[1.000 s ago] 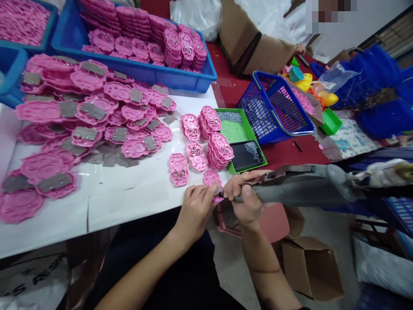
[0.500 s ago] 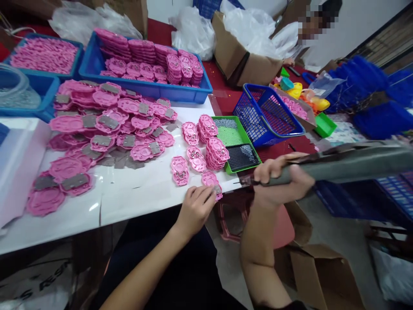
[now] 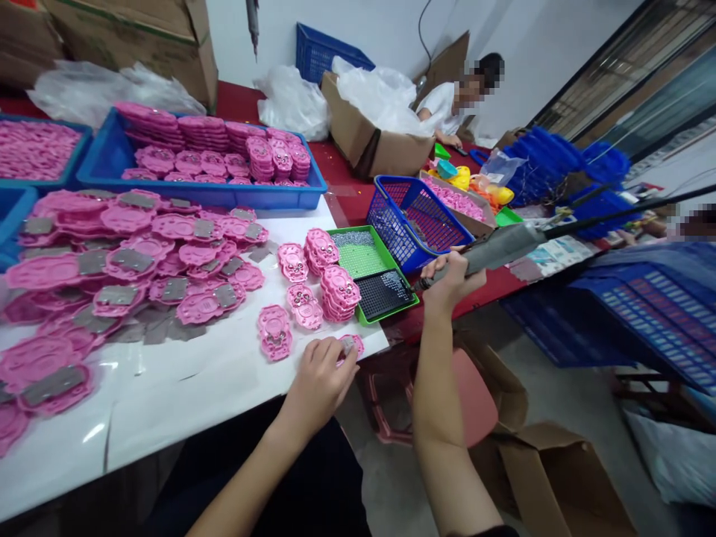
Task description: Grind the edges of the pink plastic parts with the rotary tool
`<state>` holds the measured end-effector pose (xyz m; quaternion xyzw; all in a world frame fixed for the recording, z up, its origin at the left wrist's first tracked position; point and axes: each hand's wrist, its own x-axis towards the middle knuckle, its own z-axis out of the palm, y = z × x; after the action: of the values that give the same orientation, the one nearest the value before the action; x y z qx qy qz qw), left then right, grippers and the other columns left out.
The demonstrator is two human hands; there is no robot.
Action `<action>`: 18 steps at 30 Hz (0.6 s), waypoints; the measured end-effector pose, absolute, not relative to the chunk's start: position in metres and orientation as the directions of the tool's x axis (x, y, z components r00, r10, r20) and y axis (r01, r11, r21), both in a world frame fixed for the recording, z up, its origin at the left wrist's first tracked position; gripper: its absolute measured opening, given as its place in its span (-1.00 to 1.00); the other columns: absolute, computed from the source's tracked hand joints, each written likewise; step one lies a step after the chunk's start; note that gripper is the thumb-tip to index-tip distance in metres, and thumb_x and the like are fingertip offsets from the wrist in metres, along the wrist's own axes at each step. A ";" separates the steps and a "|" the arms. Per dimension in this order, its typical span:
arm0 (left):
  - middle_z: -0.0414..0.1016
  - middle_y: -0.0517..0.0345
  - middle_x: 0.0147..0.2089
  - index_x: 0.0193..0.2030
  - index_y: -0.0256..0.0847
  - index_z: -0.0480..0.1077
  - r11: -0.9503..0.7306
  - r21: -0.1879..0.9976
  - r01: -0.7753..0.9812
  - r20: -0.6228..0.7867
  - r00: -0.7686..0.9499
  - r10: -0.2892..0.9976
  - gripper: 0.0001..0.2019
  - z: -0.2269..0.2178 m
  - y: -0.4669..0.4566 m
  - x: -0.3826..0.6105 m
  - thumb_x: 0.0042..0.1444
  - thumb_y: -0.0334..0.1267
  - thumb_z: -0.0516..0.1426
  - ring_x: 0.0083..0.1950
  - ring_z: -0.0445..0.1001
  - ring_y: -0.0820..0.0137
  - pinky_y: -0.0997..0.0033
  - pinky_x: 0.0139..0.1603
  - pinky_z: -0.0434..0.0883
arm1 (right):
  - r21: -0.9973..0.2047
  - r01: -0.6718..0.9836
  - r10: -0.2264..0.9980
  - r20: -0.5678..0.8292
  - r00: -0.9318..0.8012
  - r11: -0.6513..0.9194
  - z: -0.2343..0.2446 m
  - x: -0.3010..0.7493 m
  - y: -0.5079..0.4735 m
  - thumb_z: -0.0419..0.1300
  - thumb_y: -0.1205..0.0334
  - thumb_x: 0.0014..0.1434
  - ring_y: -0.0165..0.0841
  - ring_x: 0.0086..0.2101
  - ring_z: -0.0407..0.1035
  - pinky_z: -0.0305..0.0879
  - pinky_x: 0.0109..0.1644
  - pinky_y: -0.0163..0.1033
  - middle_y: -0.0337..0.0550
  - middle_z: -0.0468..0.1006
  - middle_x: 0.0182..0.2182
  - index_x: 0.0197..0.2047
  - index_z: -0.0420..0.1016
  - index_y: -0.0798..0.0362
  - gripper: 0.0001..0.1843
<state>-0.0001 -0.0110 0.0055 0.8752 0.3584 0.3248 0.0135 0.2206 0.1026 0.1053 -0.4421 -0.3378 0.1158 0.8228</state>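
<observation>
As our left hand [image 3: 320, 373] rests near the right-hand corner of the white worktop [image 3: 179, 399], its fingers curl at a pink plastic piece [image 3: 353, 344] lying by the edge; whether they pinch it or only press it down, we cannot tell. Our right hand [image 3: 447, 282] is wrapped round a power screwdriver [image 3: 500, 250], its tip end pointing toward a black tray [image 3: 380, 294] that sits inside a green tray [image 3: 363, 261]. From that tip, the piece lies to the left and closer to our body, touched by the left hand and well apart from the right. The screwdriver's long axis slants away to the right; our fingers hide too much of the piece to show its own. Just beyond it stands a stack of pink pieces [image 3: 338, 292].
</observation>
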 end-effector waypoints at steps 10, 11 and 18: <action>0.47 -0.05 -0.14 0.10 -0.31 0.43 -0.735 0.476 0.484 0.588 0.446 0.675 -0.76 -0.003 -0.011 -0.003 0.32 -0.37 0.16 -0.07 0.45 0.20 0.16 -0.05 0.50 | -0.820 0.074 0.515 0.424 0.745 0.568 0.096 0.225 0.105 0.14 0.28 -0.02 -0.51 -0.76 0.11 0.13 -0.71 -0.37 -0.50 0.24 -0.74 -0.39 0.33 0.01 -0.94; 0.47 -0.05 -0.14 0.09 -0.30 0.43 -0.731 0.487 0.478 0.591 0.437 0.679 -0.77 -0.002 -0.012 -0.003 0.32 -0.36 0.17 -0.07 0.45 0.20 0.15 -0.06 0.50 | -0.820 0.077 0.515 0.425 0.745 0.567 0.096 0.225 0.105 0.14 0.29 -0.02 -0.51 -0.76 0.12 0.12 -0.71 -0.37 -0.49 0.24 -0.74 -0.40 0.33 0.01 -0.94; 0.47 -0.11 -0.07 0.10 -0.29 0.43 -0.739 0.449 0.501 0.605 0.439 0.665 -0.76 0.000 -0.011 -0.002 0.31 -0.35 0.18 -0.01 0.45 0.14 0.08 -0.03 0.54 | -0.810 0.103 0.504 0.453 0.735 0.578 0.095 0.221 0.104 0.15 0.30 -0.02 -0.50 -0.77 0.12 0.11 -0.72 -0.36 -0.50 0.24 -0.75 -0.38 0.35 0.01 -0.93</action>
<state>-0.0019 -0.0108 -0.0005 0.8420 0.3463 0.4009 0.1020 0.2207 0.1035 0.0946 -0.4429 -0.3425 0.1222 0.8195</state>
